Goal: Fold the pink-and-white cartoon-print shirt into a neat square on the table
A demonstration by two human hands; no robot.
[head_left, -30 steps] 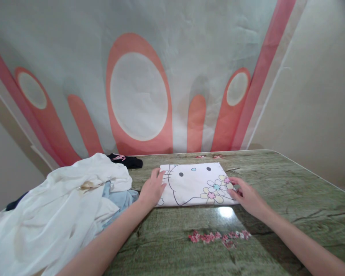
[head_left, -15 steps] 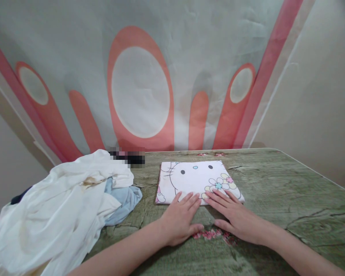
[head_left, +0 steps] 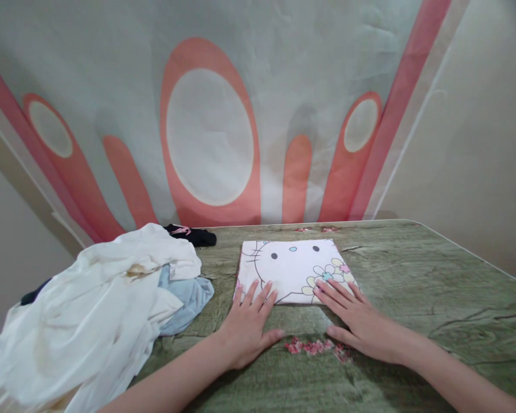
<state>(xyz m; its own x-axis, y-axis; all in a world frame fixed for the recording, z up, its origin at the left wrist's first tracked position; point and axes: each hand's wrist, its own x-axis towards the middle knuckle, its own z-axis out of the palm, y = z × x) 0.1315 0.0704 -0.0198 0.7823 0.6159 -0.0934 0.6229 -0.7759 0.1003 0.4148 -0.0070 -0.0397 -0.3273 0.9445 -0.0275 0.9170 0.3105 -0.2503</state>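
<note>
A white cloth (head_left: 292, 272), printed with a cartoon cat face and flowers, lies folded into a flat rectangle on the table. My left hand (head_left: 250, 330) rests palm down with fingers spread, its fingertips on the cloth's near left corner. On the near right part of the cloth lie the fingertips of my right hand (head_left: 356, 321), also flat with the fingers stretched out. Both palms and thumbs are over the tabletop in front of the cloth. Neither hand grips anything.
Left of the cloth is a loose heap of white clothing (head_left: 98, 304) with brownish stains. A light blue garment (head_left: 189, 304) and a black item (head_left: 198, 236) show at its edges. The wood-patterned table (head_left: 413, 269) meets a printed wall hanging (head_left: 275, 74) at the back.
My left hand has slid left along the near edge of the cloth, and my right hand slightly right. They are now further apart. The cloth has barely moved.
</note>
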